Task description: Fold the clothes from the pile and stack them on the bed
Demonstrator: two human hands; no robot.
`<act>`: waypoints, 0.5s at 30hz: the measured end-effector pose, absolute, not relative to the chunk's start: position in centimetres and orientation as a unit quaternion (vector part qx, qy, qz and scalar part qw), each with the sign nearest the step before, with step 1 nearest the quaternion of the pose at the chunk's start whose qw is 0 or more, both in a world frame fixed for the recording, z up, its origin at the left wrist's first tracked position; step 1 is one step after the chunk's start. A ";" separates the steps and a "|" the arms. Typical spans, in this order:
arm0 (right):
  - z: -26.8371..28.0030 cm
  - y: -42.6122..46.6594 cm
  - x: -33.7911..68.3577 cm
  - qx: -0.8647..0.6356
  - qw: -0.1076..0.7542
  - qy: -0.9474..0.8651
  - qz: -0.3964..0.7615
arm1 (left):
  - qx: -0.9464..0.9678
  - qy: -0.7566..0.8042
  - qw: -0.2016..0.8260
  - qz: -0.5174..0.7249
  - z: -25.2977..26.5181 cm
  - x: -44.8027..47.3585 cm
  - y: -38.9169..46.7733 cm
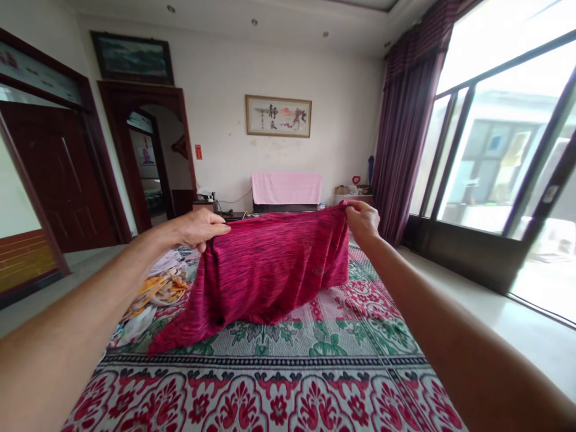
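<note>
Both ends up, and it's you with the streaked red cloth [274, 264] stretched out in front! Your left hand [204, 229] pinches its upper left corner, your right hand [362, 219] grips the upper right, and the fabric hangs between them above the patterned cover [279, 393], low end slanting out left. Over on that side lies a heap of clothes [167, 287]; farther off, a pink cloth [287, 188] hangs draped.

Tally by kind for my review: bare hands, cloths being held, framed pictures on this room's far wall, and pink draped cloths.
Left hand and right hand: 2
Held magenta cloth: 1
Framed calligraphy picture and framed landscape: 2
Pink draped cloth: 1
Total: 6
</note>
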State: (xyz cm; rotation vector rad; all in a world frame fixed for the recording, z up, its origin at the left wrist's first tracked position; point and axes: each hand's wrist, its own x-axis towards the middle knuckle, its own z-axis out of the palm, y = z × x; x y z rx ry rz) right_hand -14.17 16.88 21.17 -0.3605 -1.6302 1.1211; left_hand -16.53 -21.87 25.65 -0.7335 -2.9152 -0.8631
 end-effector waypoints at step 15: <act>19.8 18.4 -9.0 -0.055 -0.048 -0.832 0.549 | -0.317 -0.843 -0.267 -0.344 21.3 -14.7 -22.8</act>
